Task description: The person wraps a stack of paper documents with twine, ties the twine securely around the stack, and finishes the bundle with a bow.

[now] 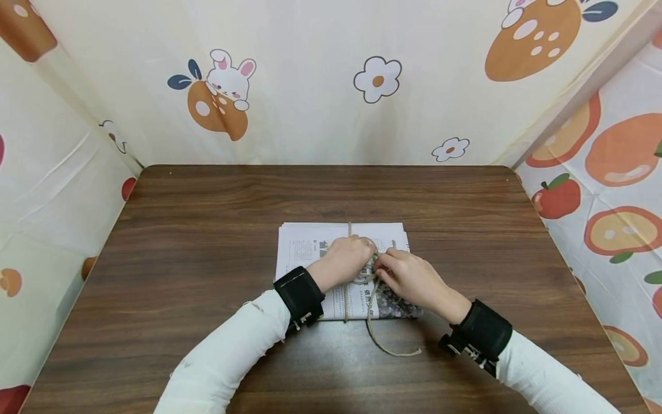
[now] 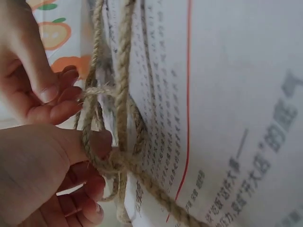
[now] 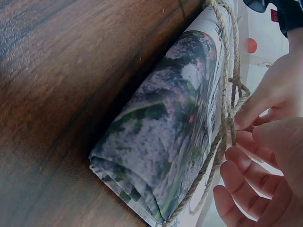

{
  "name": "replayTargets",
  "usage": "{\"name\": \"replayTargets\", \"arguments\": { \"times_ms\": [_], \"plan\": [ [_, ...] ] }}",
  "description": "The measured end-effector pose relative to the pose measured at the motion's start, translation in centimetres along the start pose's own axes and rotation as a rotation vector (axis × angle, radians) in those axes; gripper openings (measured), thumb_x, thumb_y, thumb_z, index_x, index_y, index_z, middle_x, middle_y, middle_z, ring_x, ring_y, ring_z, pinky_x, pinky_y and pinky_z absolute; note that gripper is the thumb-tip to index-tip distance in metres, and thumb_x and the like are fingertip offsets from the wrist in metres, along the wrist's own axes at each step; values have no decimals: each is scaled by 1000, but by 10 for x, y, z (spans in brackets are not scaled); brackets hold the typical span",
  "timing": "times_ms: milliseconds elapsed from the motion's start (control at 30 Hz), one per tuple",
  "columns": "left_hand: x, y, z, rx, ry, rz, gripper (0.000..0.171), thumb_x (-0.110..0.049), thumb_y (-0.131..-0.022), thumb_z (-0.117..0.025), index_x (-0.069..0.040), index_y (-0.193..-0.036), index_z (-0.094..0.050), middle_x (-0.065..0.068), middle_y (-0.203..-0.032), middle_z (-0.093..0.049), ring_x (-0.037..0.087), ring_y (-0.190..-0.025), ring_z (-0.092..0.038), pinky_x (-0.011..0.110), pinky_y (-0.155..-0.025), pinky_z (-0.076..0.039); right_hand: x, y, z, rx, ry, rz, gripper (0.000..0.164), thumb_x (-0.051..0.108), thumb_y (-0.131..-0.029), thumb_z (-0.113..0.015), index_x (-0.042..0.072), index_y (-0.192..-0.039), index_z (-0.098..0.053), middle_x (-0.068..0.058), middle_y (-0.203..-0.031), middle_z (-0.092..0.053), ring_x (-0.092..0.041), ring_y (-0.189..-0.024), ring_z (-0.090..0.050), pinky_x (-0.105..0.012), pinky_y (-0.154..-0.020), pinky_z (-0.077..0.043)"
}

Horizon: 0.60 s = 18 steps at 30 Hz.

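Observation:
A folded stack of newspapers (image 1: 300, 259) lies on the table, with jute twine (image 2: 124, 61) running round it lengthwise and crosswise. Where the strands cross, my left hand (image 1: 345, 260) pinches a loop of the twine, its thumb against the loop in the left wrist view. Just to the right, my right hand (image 1: 414, 279) holds a strand at its fingertips, close to the left fingers. One loose twine tail (image 1: 380, 346) hangs over the stack's near edge onto the table. In the right wrist view, a printed flower photo (image 3: 156, 118) covers the stack's folded corner. The hands partly hide the crossing.
The brown wood-grain table (image 1: 207, 230) extends on all sides of the stack. Behind it hangs a pale curtain (image 1: 310, 115) with rabbit and flower prints; a fruit-print cloth (image 1: 615, 195) hangs on the right. Black wrist straps (image 1: 300, 293) carry the cameras.

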<state>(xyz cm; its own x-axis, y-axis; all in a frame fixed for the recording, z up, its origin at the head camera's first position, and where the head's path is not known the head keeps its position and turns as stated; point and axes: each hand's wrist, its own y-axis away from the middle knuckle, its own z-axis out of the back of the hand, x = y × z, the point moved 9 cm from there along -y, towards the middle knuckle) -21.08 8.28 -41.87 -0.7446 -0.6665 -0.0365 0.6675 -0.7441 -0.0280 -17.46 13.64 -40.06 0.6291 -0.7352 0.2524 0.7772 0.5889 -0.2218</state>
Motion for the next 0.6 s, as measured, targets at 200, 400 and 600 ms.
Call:
{"name": "replayTargets", "arguments": {
  "times_ms": [200, 400, 600],
  "plan": [
    [2, 8, 12, -82, 165, -38, 10, -12, -92, -52, -15, -90, -62, -4, -86, -64, 14, -77, -60, 25, -60, -49, 0, 1, -1, -3, -15, 7, 4, 14, -88, -60, 16, -88, -64, 5, -79, -54, -4, -63, -46, -22, -55, -40],
    [7, 20, 21, -165, 272, -52, 6, -10, -87, -58, -15, -87, -61, -5, -87, -62, 12, -81, -59, 23, -66, -48, 1, 0, 2, -34, -25, 23, 4, 13, -85, -63, 15, -88, -66, 5, -81, -56, -4, -65, -50, -23, -56, -43],
    [11, 31, 26, -206, 281, -42, 15, -9, -86, -57, -15, -95, -68, -3, -95, -63, 13, -89, -60, 24, -73, -50, -1, 0, 8, -60, -39, 7, 5, 14, -85, -64, 16, -89, -65, 7, -80, -56, -4, -67, -53, -23, -58, -45]
  ]
}}
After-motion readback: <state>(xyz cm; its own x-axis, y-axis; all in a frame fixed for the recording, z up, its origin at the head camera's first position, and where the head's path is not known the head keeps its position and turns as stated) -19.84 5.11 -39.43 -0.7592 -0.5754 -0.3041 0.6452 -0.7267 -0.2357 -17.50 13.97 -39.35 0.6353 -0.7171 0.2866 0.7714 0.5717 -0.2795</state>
